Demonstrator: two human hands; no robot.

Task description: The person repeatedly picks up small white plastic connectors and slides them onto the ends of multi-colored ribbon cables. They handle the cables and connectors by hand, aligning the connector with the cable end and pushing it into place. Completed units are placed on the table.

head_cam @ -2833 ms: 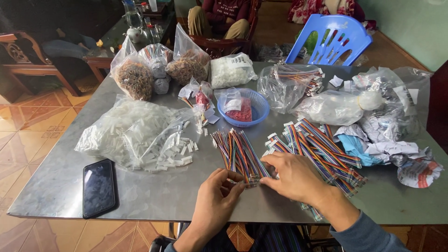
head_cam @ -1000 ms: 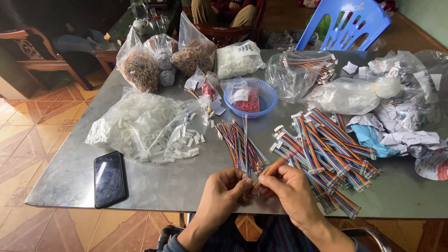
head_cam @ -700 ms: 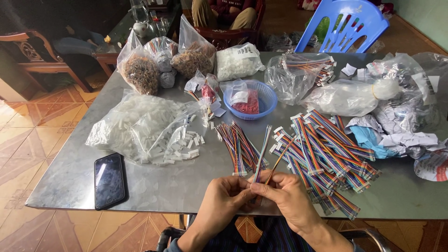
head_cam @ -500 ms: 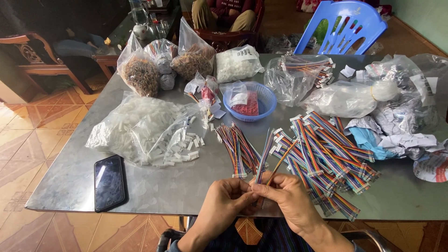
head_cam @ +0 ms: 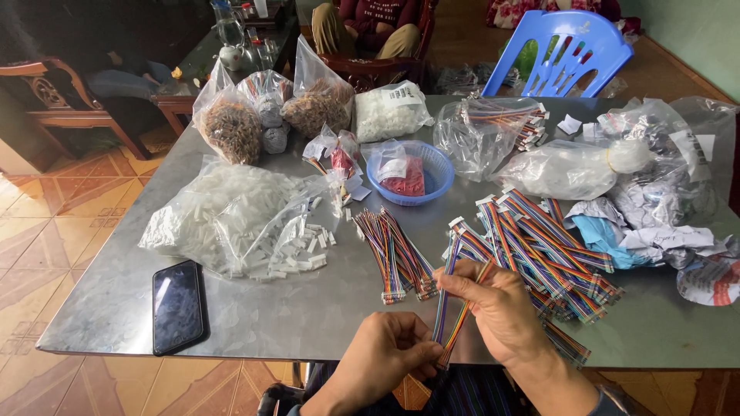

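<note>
My left hand (head_cam: 389, 356) pinches the lower end of a rainbow ribbon cable (head_cam: 447, 296) near the table's front edge. My right hand (head_cam: 493, 308) grips the same cable higher up, holding it nearly upright with its white connector at the top. Just beyond my hands lies a small bundle of finished rainbow cables (head_cam: 393, 250). A larger pile of rainbow cables (head_cam: 539, 243) spreads to the right, partly hidden behind my right hand.
On the grey table (head_cam: 308, 308) sit a black phone (head_cam: 178, 305), a clear bag of white connectors (head_cam: 231, 219), a blue bowl (head_cam: 408, 171) and several plastic bags. A blue chair (head_cam: 563, 54) and a seated person (head_cam: 370, 23) are beyond the far edge.
Both hands lifted one cable off the table, away from the bundle, and raised it upright, drawing it toward me over the front edge.
</note>
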